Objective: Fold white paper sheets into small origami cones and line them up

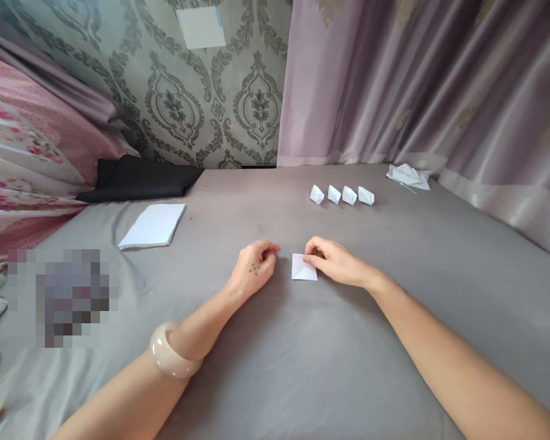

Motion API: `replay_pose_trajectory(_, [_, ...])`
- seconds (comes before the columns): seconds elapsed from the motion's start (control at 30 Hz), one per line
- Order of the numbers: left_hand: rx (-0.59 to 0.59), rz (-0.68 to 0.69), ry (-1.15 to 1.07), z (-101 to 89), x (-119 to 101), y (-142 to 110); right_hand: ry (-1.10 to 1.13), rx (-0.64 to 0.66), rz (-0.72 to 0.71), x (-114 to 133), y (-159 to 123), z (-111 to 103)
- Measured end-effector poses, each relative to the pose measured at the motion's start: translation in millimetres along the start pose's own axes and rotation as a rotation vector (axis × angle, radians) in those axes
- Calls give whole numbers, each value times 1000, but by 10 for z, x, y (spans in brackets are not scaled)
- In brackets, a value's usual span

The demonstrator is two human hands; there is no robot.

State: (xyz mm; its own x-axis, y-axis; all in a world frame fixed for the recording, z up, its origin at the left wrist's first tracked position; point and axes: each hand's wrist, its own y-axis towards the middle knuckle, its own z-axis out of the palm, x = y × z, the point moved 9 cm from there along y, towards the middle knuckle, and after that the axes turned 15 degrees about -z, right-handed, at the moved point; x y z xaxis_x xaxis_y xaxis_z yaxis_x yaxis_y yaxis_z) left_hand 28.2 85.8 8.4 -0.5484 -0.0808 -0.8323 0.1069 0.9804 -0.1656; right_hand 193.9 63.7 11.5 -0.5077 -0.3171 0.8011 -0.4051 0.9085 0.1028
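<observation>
A small square of folded white paper [302, 269] with diagonal creases is at the middle of the grey cloth. My right hand [337, 260] pinches its upper right part between thumb and fingers. To the left of the paper, a short gap away, my left hand [255, 264] rests with its fingers curled in and the thumb near the fingertips; nothing shows in it. A pale bangle [174, 351] is on my left wrist.
Several folded white paper shapes [341, 195] stand in a row at the back right. Loose paper pieces [409, 176] lie further right by the curtain [417, 79]. On the left are a stack of white paper [153, 226] and a black cloth [142, 177].
</observation>
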Motion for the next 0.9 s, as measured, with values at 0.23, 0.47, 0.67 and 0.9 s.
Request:
replay_pose_trajectory(0.23, [261, -68, -492, 128, -129, -64, 718, -290, 118, -46, 41, 141])
replay_pose_trajectory(0.47, [231, -34, -516, 123, -131, -52, 672, -288, 54, -8, 32, 231])
replay_pose_trajectory(0.67, [4, 210, -167, -24, -255, -84, 214, -398, -88, 128, 42, -29])
replay_pose_trajectory(0.9, [-338, 742, 412, -36, -570, -370, -403, -434, -485, 532, -62, -95])
